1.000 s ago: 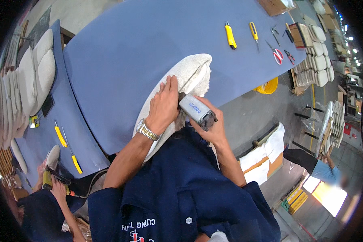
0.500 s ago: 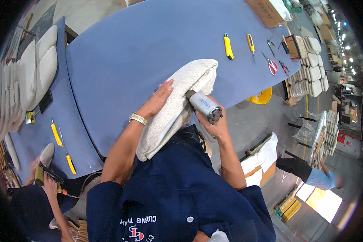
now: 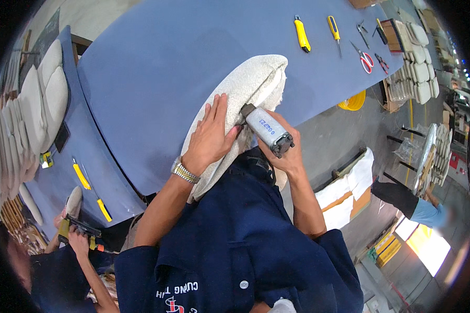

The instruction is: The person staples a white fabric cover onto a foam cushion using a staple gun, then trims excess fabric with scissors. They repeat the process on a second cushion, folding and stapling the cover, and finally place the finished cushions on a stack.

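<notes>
A padded seat cushion in cream textured fabric is tilted on its edge, leaning between the blue tabletop and my body. Across its broad face lies my left hand, fingers stretched out and thumb at the fabric edge beside the tool's nose. My right hand is wrapped round the grip of a grey staple gun. The gun's dark nose meets the cushion's underside edge; the exact contact point is hidden. A metal-band watch sits on my left wrist.
On the blue table lie a yellow utility knife, a screwdriver, red-handled scissors and pliers. Cushions are stacked at left, where a co-worker's hands hold another tool. A yellow bucket stands beyond the table edge.
My left hand has slid farther over the cushion toward the staple gun, its thumb now near the nose. The cushion stands slightly more upright. My right hand keeps its grip on the gun.
</notes>
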{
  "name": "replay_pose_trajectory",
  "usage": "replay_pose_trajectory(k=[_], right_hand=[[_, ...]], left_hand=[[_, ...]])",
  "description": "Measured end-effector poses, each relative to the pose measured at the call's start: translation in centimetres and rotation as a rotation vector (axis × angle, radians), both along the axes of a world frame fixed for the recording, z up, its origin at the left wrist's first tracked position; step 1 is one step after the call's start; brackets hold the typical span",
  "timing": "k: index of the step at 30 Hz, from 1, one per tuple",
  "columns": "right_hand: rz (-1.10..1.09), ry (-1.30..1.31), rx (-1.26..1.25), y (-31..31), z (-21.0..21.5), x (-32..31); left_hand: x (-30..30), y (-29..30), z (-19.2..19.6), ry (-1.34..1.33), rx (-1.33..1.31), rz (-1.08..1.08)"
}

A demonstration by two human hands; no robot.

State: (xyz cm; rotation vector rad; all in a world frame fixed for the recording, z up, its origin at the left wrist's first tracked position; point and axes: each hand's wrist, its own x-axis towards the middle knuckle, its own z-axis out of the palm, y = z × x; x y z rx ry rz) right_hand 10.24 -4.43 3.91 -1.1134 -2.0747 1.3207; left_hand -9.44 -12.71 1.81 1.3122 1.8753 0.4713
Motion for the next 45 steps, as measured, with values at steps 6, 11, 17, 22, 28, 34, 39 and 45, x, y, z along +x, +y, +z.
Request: replay_pose_trajectory(k=[6,11,17,22,28,34,39,45], right_hand=[[0.078,-0.008,-0.028,0.5,0.9,0.7],[0.132,0.012,-0.11,1.2,0.2,1.4],[0.168,-0.027,-0.124,2.3,0.6,0.6],[0.146,-0.068,-0.125,1.3,1.0,1.1],[0.198,-0.046,-0.071,1.0,1.2,0.7],[0.144,-0.109,-0.185,0.7,1.4,0.4],[0.176,-0.076,-0.102,0.0,1.4,1.0],[0.249,-0.095,-0.085,0.2,2.0,1.0]], left_hand=[[0.5,0.1,0.3,0.111,0.045,0.009],[0.8,0.1,0.2,0.086,0.068,0.032],[1.3,0.3,0.0,0.103,0.064,0.05],[1.3,-0.1,-0.1,0.119,0.084,0.053],[1.3,0.0,0.2,0.109,0.048,0.055],[1.4,0.3,0.1,0.101,0.056,0.062],[1.4,-0.1,-0.2,0.11,0.062,0.058],[1.1,0.0,0.1,0.075,0.045,0.062]])
